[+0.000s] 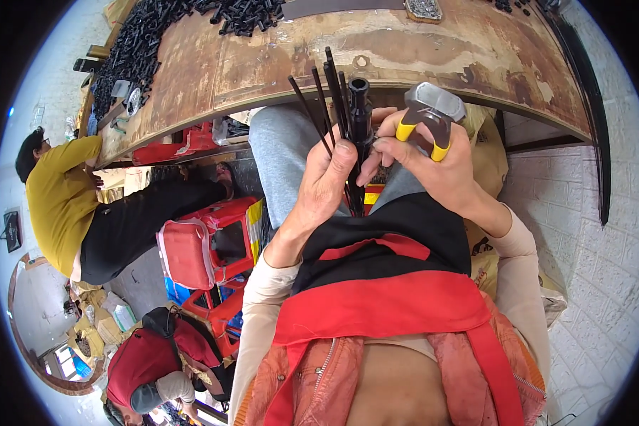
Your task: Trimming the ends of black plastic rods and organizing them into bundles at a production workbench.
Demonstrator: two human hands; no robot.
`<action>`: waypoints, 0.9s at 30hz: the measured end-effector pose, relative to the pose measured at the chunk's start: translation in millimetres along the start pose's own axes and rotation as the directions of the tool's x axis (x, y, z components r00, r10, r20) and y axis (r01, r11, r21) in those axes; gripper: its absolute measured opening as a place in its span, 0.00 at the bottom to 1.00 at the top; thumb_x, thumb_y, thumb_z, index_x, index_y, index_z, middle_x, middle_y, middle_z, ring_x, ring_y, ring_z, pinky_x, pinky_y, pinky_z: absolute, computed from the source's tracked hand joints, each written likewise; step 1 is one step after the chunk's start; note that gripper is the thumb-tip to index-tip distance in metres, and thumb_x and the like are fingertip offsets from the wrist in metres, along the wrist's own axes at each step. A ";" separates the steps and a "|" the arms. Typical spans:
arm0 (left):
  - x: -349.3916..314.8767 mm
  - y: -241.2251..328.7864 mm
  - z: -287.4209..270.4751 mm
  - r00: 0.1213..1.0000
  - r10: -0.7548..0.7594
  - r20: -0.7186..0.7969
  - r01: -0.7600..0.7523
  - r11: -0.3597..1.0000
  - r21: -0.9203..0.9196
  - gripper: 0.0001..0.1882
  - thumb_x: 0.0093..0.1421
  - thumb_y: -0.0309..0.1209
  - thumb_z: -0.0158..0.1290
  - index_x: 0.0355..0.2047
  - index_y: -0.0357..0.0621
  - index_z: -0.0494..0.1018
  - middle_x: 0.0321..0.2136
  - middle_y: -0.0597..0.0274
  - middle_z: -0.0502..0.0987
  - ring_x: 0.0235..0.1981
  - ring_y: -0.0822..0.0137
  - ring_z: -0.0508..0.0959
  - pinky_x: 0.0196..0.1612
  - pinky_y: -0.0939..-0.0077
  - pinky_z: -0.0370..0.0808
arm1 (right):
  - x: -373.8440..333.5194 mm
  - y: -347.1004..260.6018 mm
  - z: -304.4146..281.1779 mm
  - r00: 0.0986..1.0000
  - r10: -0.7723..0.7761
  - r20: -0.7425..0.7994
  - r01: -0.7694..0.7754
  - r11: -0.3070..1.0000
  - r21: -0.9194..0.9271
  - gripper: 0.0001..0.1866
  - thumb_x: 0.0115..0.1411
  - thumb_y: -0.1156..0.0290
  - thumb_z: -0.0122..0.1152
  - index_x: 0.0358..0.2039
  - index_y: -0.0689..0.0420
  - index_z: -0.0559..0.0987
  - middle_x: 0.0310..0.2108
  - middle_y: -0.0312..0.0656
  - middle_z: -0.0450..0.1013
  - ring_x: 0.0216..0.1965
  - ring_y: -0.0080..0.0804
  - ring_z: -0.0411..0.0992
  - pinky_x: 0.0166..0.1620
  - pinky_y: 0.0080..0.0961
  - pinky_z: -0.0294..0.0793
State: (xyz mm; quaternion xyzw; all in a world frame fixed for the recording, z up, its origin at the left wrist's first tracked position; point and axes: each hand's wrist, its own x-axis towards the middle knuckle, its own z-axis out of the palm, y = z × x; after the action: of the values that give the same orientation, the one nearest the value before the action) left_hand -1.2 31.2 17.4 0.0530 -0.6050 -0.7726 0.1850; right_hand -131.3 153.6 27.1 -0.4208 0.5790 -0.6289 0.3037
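Note:
In front of my lap, my left hand is closed around a bundle of thin black rods. Among them stands a thicker black tube with an open round top, its lower part passing behind the fingers. My right hand has pliers tucked in it, the silver head pointing up and the two yellow handles running down between the fingers. The right thumb and fingertips come together beside the tube; whatever small thing they pinch there is too small to make out.
A worn wooden table stands ahead, with heaped black tubular parts at its far left and a small tray at the back. A person in yellow sits at left, near a red stool. Another person bends lower left.

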 end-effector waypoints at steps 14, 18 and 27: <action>-2.1 -2.9 2.0 0.999 0.029 0.017 -0.028 0.999 -0.045 0.36 0.68 0.53 0.40 0.60 0.30 0.59 0.27 0.66 0.69 0.23 0.79 0.63 0.32 0.84 0.62 | 11.6 -0.1 -11.0 0.977 -0.198 0.077 0.204 0.976 -0.079 0.07 0.56 0.80 0.63 0.36 0.66 0.77 0.30 0.41 0.76 0.30 0.26 0.74 0.37 0.25 0.75; -2.2 -4.1 -2.6 0.998 0.028 0.050 -0.025 0.998 -0.058 0.38 0.68 0.55 0.39 0.62 0.30 0.56 0.28 0.66 0.69 0.23 0.79 0.62 0.31 0.84 0.62 | 14.2 1.6 -9.3 0.988 -0.116 0.101 0.114 0.993 0.022 0.09 0.56 0.78 0.64 0.38 0.66 0.77 0.35 0.40 0.77 0.33 0.20 0.74 0.37 0.20 0.74; 5.4 -6.1 -15.7 0.995 -0.061 0.076 0.071 0.988 -0.136 0.46 0.64 0.62 0.39 0.65 0.33 0.48 0.21 0.71 0.61 0.20 0.78 0.59 0.24 0.83 0.59 | 26.9 -12.6 -13.9 0.996 0.028 0.083 -0.026 0.999 -0.024 0.09 0.59 0.76 0.62 0.37 0.62 0.71 0.32 0.38 0.71 0.32 0.17 0.69 0.33 0.16 0.69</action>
State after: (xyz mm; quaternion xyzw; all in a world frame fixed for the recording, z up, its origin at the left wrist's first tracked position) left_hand -2.7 16.2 8.3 0.0324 -0.5541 -0.8198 0.1406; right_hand -154.6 138.7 44.6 -0.4420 0.5789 -0.5999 0.3311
